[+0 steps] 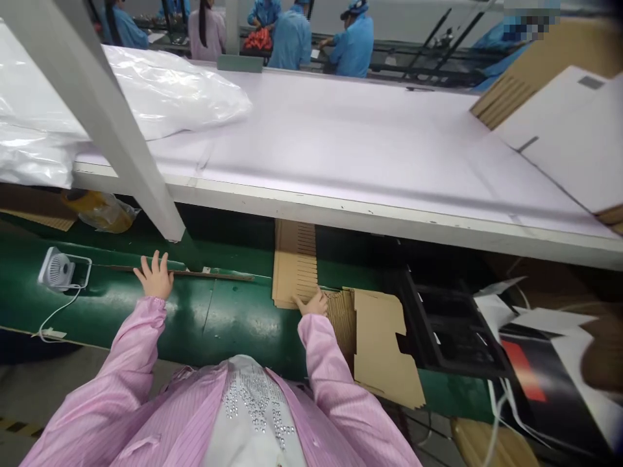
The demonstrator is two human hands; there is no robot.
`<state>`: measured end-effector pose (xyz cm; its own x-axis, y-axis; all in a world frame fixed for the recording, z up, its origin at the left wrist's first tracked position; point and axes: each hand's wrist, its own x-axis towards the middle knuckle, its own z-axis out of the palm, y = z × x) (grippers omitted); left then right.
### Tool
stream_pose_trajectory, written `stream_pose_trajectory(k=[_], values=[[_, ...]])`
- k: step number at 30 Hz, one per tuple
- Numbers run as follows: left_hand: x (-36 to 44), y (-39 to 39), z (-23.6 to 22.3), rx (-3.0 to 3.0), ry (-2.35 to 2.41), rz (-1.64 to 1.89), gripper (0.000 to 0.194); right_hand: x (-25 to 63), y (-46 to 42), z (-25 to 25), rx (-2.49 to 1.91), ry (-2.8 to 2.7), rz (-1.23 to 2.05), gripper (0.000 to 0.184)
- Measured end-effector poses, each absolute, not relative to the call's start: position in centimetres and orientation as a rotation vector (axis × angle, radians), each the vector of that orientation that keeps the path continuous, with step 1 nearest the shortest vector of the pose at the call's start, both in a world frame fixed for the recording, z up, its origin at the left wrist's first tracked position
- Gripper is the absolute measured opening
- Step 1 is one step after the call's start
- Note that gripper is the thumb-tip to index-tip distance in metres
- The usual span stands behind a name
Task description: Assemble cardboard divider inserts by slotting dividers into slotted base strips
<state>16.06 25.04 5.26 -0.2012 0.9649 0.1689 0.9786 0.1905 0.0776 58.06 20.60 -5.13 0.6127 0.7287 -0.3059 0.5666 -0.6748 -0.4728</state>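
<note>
My left hand (156, 277) lies on the green tabletop (185, 318) with its fingers spread, beside a long thin strip (219, 275). It holds nothing. My right hand (314, 303) touches the near right corner of a stack of slotted cardboard strips (291, 266). Its thumb and forefinger are apart; the other fingers are partly hidden. Against the right wrist stands a row of upright cardboard pieces (341, 321), and flat cut-out cardboard (382, 347) lies to their right.
A small white fan (59, 269) with a cable stands at left. Above the bench runs a white shelf (341, 143) with a slanted post (111, 123), plastic wrap (175, 94) and boxes (559, 123). A black tray (452, 324) sits at right. Several people work behind.
</note>
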Motion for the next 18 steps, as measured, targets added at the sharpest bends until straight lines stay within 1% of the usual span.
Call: stream_pose_trajectory(k=[2, 4, 6, 9, 11, 15, 18], values=[[16.4, 25.5, 5.2, -1.885, -2.408, -0.286, 0.063, 58.5, 18.8, -4.7, -2.511, -1.061, 0.610, 0.079], [16.7, 26.0, 5.1, -1.842, -2.445, -0.335, 0.069, 59.4, 16.5, -4.0, -2.546, -1.031, 0.512, 0.071], [16.9, 26.5, 5.0, -1.857, -2.460, -0.377, 0.073, 60.8, 13.9, -3.4, -2.605, -0.965, 0.420, 0.070], [17.2, 27.1, 5.0, -1.953, -2.439, -0.395, 0.076, 63.2, 10.2, -2.7, -2.710, -0.837, 0.328, 0.076], [17.4, 27.3, 5.0, -1.979, -2.416, -0.386, 0.075, 64.8, 8.4, -2.7, -2.784, -0.765, 0.356, 0.079], [17.8, 27.4, 5.3, -2.000, -2.399, -0.346, 0.074, 67.3, 6.6, -2.7, -2.827, -0.825, 0.527, 0.065], [18.0, 27.3, 5.5, -2.011, -2.389, -0.309, 0.073, 68.7, 5.9, -2.1, -2.798, -0.956, 0.571, 0.061]])
